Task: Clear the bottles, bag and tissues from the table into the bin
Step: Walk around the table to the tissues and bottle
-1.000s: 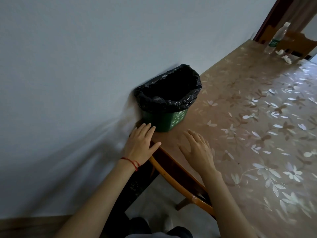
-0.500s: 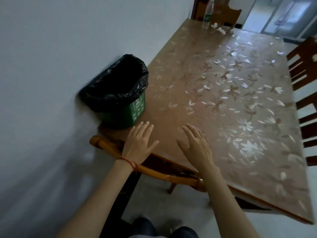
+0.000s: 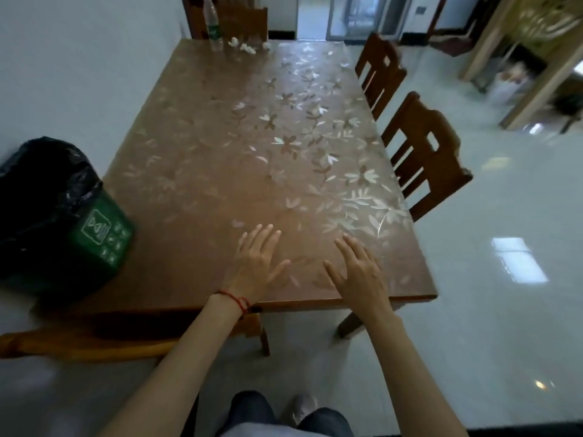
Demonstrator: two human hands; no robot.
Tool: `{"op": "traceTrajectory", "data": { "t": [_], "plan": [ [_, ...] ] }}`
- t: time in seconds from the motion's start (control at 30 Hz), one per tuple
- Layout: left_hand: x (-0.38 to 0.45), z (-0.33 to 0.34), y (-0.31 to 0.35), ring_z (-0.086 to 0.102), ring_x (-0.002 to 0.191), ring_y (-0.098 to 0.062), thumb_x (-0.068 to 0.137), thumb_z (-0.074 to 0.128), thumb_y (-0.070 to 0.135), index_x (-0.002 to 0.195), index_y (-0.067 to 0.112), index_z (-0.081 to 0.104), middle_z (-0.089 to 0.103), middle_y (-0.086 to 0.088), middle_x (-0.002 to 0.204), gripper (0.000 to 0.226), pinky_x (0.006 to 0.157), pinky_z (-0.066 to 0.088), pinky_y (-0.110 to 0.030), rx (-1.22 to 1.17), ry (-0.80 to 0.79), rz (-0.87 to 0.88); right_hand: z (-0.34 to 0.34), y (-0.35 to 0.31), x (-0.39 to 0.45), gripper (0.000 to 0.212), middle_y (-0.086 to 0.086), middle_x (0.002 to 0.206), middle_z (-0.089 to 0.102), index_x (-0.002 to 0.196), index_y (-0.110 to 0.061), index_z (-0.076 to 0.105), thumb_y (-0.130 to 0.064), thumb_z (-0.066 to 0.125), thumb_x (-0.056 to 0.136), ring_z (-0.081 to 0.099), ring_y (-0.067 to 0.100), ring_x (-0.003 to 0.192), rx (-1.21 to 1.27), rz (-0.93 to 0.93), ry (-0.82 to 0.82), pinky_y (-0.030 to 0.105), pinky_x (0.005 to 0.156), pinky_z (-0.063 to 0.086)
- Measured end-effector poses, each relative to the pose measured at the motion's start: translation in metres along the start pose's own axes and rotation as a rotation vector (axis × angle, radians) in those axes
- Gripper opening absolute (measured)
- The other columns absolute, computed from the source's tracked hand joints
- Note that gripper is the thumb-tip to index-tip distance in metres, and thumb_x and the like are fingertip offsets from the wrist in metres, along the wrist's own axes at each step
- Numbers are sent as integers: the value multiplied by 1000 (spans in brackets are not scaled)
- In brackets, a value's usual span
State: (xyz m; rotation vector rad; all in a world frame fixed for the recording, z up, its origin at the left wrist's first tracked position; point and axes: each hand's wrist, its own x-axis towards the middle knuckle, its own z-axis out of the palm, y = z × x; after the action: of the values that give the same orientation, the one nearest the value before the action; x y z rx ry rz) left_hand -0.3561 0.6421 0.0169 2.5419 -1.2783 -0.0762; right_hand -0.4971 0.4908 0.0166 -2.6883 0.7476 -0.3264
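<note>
A green bin point(image 3: 104, 238) lined with a black bag point(image 3: 41, 187) stands on the near left corner of the brown floral table point(image 3: 220, 159). At the far end stands a clear plastic bottle point(image 3: 214, 26) with a green label, upright. Beside it lie small white crumpled tissues point(image 3: 244, 45). My left hand point(image 3: 257, 263), a red string on its wrist, hovers flat with fingers apart over the near table edge. My right hand point(image 3: 359, 272) is spread the same way just to its right. Both hold nothing.
Two dark wooden chairs point(image 3: 419, 149) stand along the table's right side and another chair point(image 3: 243, 17) at the far end. A lighter wooden chair back point(image 3: 79, 343) sits at the near left. A white wall runs along the left. Shiny tiled floor lies to the right.
The view has swung right, so the bin now sits at the far left and the whole table shows. Both hands stay spread over the near edge, now further from the bin.
</note>
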Motion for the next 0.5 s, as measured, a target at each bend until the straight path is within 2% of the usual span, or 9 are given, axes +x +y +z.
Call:
{"op": "traceTrajectory", "data": {
  "t": [0.2,0.3,0.43,0.5],
  "plan": [
    [34,27,66,24,139,-27,90,45,42,138,10,33,35,-12,147,60,114,16,-42,5,-70,245,-33,60,-43,49,15,130,54,126,-7,52,-31,63,85,52,32,118,-7,216,124,43,96,41],
    [48,42,100,27,138,-27,90,42,45,138,9,33,36,-13,146,60,113,19,-42,33,-104,397,-45,84,-68,49,14,133,52,128,-9,50,-32,61,86,48,30,123,-6,372,165,43,100,37],
    [66,61,144,21,140,-24,91,30,51,140,12,27,30,-10,150,62,116,17,-43,86,-197,605,-53,109,-105,49,13,135,50,129,-10,49,-35,56,88,44,29,126,-35,575,213,42,103,33],
    [70,67,166,24,139,-26,90,30,50,139,11,31,33,-11,148,62,115,20,-44,50,-211,703,-55,115,-126,48,12,136,49,129,-9,49,-35,56,89,43,28,127,-40,677,251,42,104,31]
  ]
}}
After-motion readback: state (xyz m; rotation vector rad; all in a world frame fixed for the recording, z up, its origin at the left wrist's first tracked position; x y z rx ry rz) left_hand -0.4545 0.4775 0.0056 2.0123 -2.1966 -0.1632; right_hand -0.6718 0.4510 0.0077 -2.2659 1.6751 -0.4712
